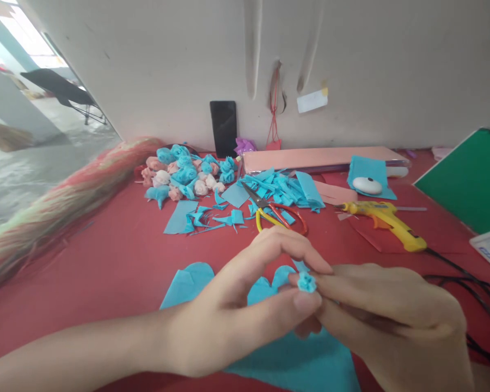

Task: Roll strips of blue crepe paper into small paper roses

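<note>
A small blue crepe-like bud (307, 283) sits between the two hands, above the bench (106, 256). The left hand (245, 313) comes in from 8 o'clock, its grip closed on the bud, thumb below and fingers arched over. The right hand (400, 305) comes in from 4 o'clock with its fingers against the bud; whether that grip clamps it too, I cannot tell, as the thumb is hidden.

Under the hands, towards 6 o'clock, lies blue paper (306, 362). Towards 11 o'clock from the bud are scissors (265, 204) with yellow and red handles, lying against blue scraps (283, 188). Farther out, at 10 to 11 o'clock, is a heap of blue, pink and white paper flowers (188, 174), with a black phone (224, 128) propped behind. A yellow glue gun (387, 218) lies towards 2 o'clock, and a green board (469, 182) stands beyond.
</note>
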A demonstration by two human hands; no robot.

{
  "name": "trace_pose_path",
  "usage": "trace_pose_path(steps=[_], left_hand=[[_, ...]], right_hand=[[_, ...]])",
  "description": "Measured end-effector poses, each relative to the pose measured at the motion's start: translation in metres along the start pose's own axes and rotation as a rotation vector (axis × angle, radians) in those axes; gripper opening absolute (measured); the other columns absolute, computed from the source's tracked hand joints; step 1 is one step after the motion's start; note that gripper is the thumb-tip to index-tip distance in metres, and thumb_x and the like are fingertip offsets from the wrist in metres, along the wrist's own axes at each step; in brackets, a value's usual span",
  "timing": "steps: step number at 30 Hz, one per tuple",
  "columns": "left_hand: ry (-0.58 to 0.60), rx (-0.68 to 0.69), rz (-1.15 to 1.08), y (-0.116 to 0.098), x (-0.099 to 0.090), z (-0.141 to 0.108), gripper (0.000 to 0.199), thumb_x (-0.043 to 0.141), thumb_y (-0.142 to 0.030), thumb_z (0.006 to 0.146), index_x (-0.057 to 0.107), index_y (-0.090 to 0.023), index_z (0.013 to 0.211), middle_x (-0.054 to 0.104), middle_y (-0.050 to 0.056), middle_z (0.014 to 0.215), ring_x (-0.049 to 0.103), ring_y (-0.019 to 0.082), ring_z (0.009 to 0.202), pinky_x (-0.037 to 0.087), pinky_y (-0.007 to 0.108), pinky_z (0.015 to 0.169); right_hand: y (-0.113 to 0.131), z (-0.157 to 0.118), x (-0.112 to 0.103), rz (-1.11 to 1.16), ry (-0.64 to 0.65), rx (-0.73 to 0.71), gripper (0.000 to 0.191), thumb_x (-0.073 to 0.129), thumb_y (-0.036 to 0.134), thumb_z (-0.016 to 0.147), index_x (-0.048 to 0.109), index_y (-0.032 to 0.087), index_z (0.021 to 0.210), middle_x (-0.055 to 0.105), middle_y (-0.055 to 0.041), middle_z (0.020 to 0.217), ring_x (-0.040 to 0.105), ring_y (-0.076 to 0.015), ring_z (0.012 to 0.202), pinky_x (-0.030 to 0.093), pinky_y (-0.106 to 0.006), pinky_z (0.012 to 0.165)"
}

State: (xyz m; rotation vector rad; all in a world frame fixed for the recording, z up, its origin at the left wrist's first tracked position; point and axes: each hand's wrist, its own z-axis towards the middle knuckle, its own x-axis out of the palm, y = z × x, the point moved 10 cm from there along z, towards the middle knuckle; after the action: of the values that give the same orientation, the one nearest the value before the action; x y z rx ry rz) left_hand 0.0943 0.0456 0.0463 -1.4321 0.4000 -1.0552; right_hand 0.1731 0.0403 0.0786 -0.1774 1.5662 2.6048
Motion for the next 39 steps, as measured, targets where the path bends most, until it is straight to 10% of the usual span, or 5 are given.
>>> trace_pose_path(steps=[29, 39], left_hand=[[-0.006, -0.008, -0.002, -0.001, 0.0, 0.001, 0.015, 0.048, -0.03, 0.098, 0.05, -0.026, 0.112, 0.053, -0.005, 0.071, 0.056, 0.011, 0.069, 0.048, 0.021, 0.069], [-0.006, -0.088, -0.033, 0.012, -0.001, 0.002, 0.029, 0.044, -0.036, 0.099, 0.049, -0.021, 0.124, 0.049, -0.003, 0.069, 0.054, 0.012, 0.067, 0.047, 0.026, 0.07]], right_hand=[[-0.031, -0.011, 0.026, 0.399, 0.236, 0.33, 0.017, 0.063, 0.025, 0.091, 0.078, 0.03, 0.084, 0.078, 0.0017, 0.075, 0.072, -0.0096, 0.052, 0.056, -0.008, 0.049], [-0.028, -0.004, 0.03, 0.344, 0.208, 0.299, 0.024, 0.063, 0.021, 0.088, 0.08, 0.025, 0.072, 0.073, 0.0, 0.053, 0.068, -0.0133, 0.041, 0.054, -0.011, 0.041]])
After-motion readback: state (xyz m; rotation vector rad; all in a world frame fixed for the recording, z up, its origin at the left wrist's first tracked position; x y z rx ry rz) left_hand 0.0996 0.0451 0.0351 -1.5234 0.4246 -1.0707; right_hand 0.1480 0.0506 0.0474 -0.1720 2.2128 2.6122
